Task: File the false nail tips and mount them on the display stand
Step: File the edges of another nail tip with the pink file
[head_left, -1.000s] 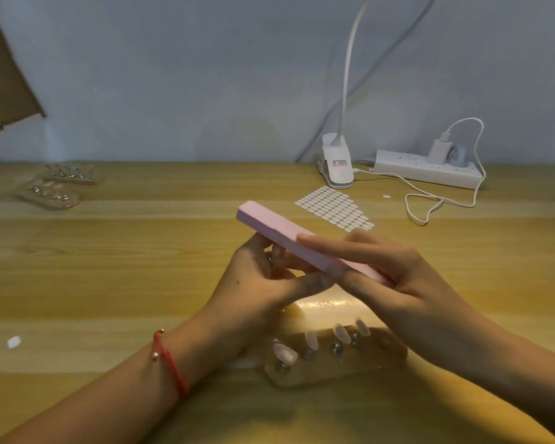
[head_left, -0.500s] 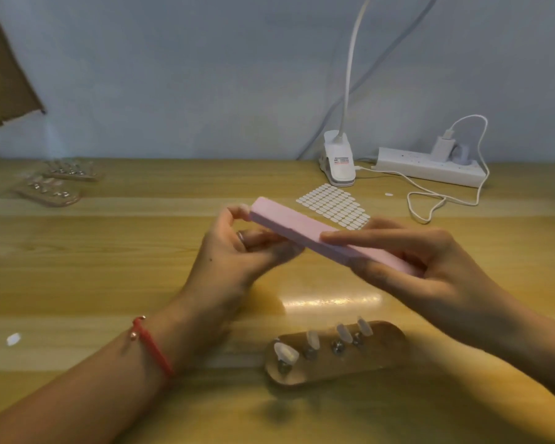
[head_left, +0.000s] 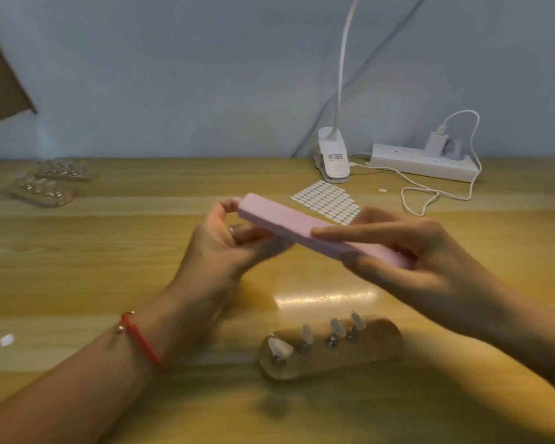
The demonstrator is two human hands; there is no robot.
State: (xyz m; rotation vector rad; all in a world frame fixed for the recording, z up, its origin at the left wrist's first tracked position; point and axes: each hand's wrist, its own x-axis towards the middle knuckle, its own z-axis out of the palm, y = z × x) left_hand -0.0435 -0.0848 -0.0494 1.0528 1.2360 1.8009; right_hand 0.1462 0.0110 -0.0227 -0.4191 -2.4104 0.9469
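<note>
Above the display stand [head_left: 377, 346], my right hand [head_left: 430, 261] grips the pink file [head_left: 289, 223], which hides whatever my curled left hand [head_left: 217, 259] holds; the lamp clip [head_left: 333, 159] label is unreadable.

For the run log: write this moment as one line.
right hand: grips pink rectangular buffer block; left hand: curled at its far end, contents hidden; oval wooden display stand: four clear nail tips mounted
</note>
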